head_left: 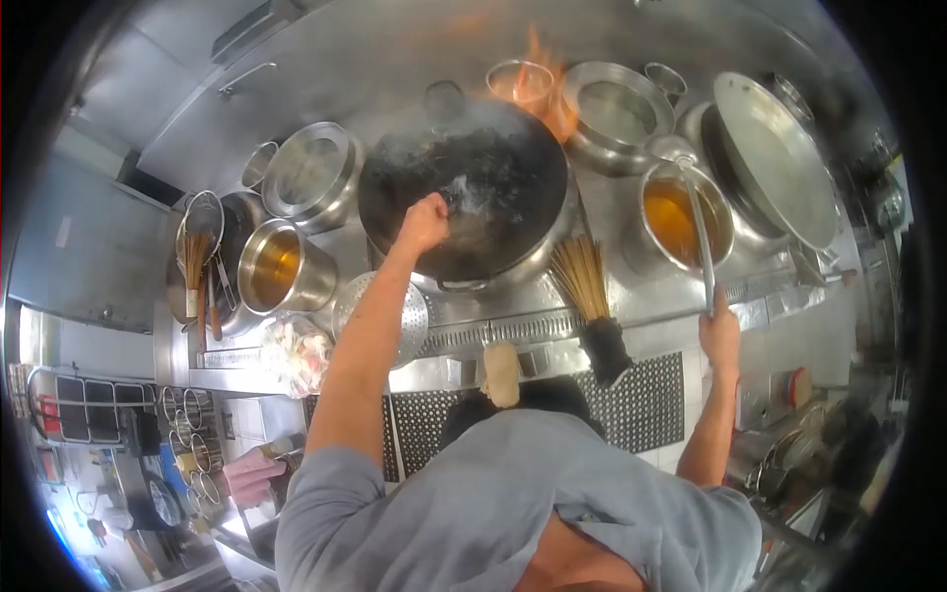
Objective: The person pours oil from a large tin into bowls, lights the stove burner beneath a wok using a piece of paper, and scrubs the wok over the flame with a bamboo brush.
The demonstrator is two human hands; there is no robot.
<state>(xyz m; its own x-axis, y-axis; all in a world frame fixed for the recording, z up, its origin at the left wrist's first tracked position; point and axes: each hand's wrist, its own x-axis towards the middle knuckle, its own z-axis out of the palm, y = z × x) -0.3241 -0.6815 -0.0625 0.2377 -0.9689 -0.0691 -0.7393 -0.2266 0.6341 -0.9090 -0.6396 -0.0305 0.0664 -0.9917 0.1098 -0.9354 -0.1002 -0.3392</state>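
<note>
My left hand (pixel 426 222) is a closed fist over the near left part of a large dark wok (pixel 523 197). Whatever is inside its fingers, if anything, is hidden. White smoke and dark, hard-to-make-out bits show in the wok. Out to the right, my right hand (pixel 720 331) is wrapped around the long handle of a metal ladle (pixel 703 232). The ladle reaches across a steel pot of amber liquid (pixel 673 219), its bowl near the far rim. Below my left forearm lies a round perforated skimmer (pixel 412 321), beside a clear bag of pale pieces (pixel 298 353).
Orange flames (pixel 554 94) rise behind the wok at the right. A bamboo brush (pixel 580 281) lies at the counter edge near a folded cloth (pixel 500 375). Another steel pot of amber liquid (pixel 286 266) stands left. A large pale pan (pixel 779 163) leans far right.
</note>
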